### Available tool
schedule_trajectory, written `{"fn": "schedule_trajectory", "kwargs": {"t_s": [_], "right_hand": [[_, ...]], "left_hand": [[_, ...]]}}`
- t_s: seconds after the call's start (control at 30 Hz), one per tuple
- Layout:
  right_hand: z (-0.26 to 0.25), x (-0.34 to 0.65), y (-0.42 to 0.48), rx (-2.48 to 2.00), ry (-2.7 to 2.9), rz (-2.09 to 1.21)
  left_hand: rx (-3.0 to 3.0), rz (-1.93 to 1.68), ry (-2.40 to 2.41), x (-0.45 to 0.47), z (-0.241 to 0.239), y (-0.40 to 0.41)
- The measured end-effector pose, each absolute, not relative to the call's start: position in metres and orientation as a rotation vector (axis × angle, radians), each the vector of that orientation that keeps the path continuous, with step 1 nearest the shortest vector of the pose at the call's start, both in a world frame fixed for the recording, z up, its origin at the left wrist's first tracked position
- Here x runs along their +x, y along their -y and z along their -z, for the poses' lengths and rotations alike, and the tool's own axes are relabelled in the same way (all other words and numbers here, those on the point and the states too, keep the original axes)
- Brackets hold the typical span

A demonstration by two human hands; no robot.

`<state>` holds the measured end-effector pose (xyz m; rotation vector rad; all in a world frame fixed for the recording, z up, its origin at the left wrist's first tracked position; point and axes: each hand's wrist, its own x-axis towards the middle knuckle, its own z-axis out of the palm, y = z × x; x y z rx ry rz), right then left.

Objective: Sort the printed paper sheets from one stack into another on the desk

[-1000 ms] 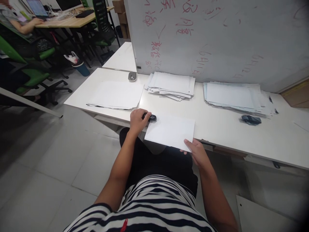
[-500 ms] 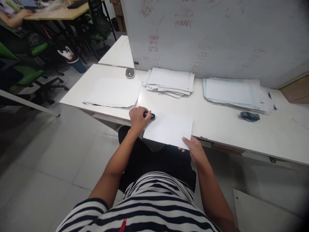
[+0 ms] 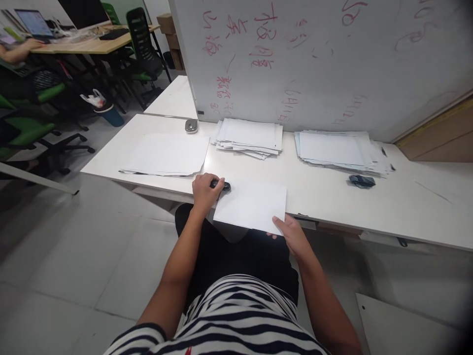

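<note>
A white sheaf of paper (image 3: 251, 206) lies at the front edge of the white table (image 3: 332, 202), partly overhanging it. My left hand (image 3: 204, 191) is closed on a small black stapler (image 3: 221, 186) set at the sheaf's upper left corner. My right hand (image 3: 290, 233) pinches the sheaf's lower right corner, thumb on top.
Further back lie a spread of sheets at the left (image 3: 168, 155), a middle paper stack (image 3: 248, 135) and a right stack (image 3: 338, 150). A grey object (image 3: 191, 126) and a dark object (image 3: 361, 181) also rest on the table. A whiteboard (image 3: 314, 54) stands behind. Another person sits at a far desk (image 3: 84, 44).
My hands keep the same hold on the stapler and the sheaf. Only the camera has shifted slightly, so the scene slides a little to the left.
</note>
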<state>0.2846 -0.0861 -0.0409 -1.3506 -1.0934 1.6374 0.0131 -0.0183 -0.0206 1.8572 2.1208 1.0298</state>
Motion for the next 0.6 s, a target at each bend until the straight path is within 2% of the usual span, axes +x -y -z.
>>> {"fn": "schedule_trajectory", "kwargs": {"t_s": [0.2,0.6], "right_hand": [[0.045,0.283,0.087,-1.385,1.094,-1.608],[0.039,0.282,0.089,-1.323,1.079,-1.613]], "left_hand": [[1.890,-1.056,-2.264,0.024,0.023,0.022],[1.818,-1.106,-2.226,0.020,0.029,0.018]]}}
